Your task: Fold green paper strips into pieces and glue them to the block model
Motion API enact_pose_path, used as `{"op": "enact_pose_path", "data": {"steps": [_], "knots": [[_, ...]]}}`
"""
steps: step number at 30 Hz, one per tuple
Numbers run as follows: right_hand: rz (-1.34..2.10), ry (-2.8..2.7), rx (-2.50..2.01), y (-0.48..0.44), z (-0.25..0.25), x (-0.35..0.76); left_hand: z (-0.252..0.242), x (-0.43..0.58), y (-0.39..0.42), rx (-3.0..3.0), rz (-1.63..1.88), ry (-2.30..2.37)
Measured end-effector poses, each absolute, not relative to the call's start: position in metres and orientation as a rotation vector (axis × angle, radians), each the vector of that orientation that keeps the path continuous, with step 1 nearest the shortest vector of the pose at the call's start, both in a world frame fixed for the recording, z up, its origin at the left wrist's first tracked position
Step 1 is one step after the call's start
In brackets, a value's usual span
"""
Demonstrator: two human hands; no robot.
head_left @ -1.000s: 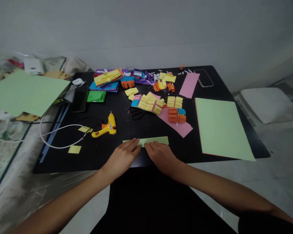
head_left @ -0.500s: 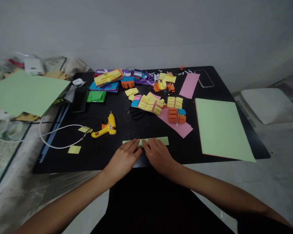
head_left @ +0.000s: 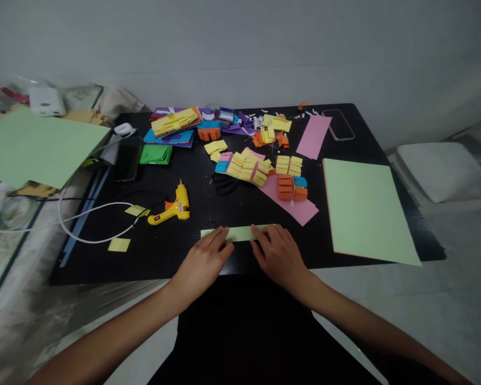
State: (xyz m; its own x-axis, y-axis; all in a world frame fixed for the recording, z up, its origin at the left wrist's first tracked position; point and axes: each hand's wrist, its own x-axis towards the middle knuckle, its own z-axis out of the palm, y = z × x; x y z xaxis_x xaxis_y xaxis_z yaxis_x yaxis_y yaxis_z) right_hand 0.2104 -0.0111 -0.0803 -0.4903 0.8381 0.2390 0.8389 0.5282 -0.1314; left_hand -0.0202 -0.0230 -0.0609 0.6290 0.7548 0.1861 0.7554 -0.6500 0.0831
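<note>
At the lower centre of the frame, a pale green paper strip (head_left: 241,233) is being kept flat on the black table (head_left: 164,254), near the table's front edge. Its left part is being pressed by the left hand (head_left: 206,259) and its right part by the right hand (head_left: 279,258); the fingers of both are being laid out straight over the paper, unclenched, with nothing being pinched. Stretches of the strip are being covered by these fingers, so whether it is folded or single cannot be told. At the left of centre, a yellow glue gun (head_left: 171,207) is being seen whole, while the dark phone (head_left: 127,160) above it is being nearly lost against the tabletop. In the middle, a black object (head_left: 225,185), perhaps scissors, is being partly hidden by slit yellow paper pieces (head_left: 244,168), and a pink sheet (head_left: 304,212) is being overlapped by an orange and blue paper piece (head_left: 285,188). At the upper centre, small paper scraps (head_left: 260,123) are being blurred together. At the left edge, a large green sheet (head_left: 40,144) is being cut off by the frame, and the clutter beneath it is being mostly concealed.
</note>
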Motion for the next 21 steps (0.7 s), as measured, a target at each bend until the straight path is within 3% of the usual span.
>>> {"op": "enact_pose_path", "data": {"steps": [21], "knots": [[-0.177, -2.415, -1.568, -0.015, -0.078, 0.250, -0.068, -0.029, -0.032, -2.852, -0.283, -1.404]]}}
